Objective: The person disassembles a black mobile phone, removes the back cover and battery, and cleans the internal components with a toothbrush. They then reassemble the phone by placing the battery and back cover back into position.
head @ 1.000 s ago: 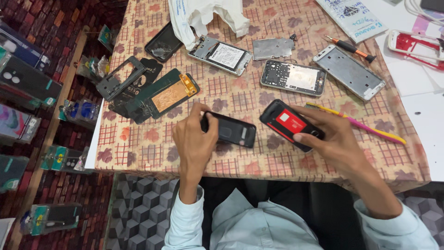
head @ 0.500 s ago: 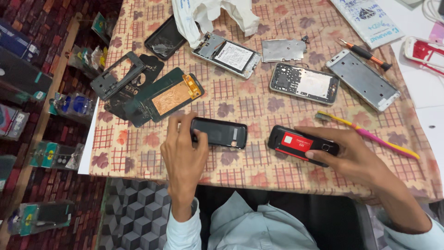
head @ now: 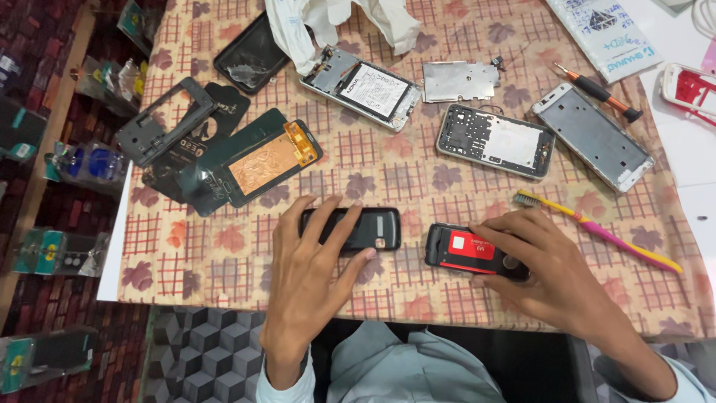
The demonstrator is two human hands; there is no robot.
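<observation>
Lying flat near the front edge of the desk (head: pixel 224 276), on its patterned cloth: a black phone back cover (head: pixel 365 228) and, just beside it to the right, a black phone body with a red battery (head: pixel 462 250). Resting across the black cover, the left hand (head: pixel 309 276), fingers (head: pixel 322 224) spread wide and pressing down rather than gripping. Covering the right end of the red-battery phone, the right hand (head: pixel 548 272), fingers loosely curled over it, holding it against the cloth. Sitting just beyond the right hand, a yellow and pink toothbrush (head: pixel 597 231). Lying farther back, a row of opened phone frames: one with a white battery (head: pixel 365 86), a bare metal plate (head: pixel 460 80), a grey circuit-side body (head: pixel 496 140), a silver frame (head: pixel 593 136). Resting left of these, a copper-backed display panel (head: pixel 265 160) and an empty black frame (head: pixel 160 123).
</observation>
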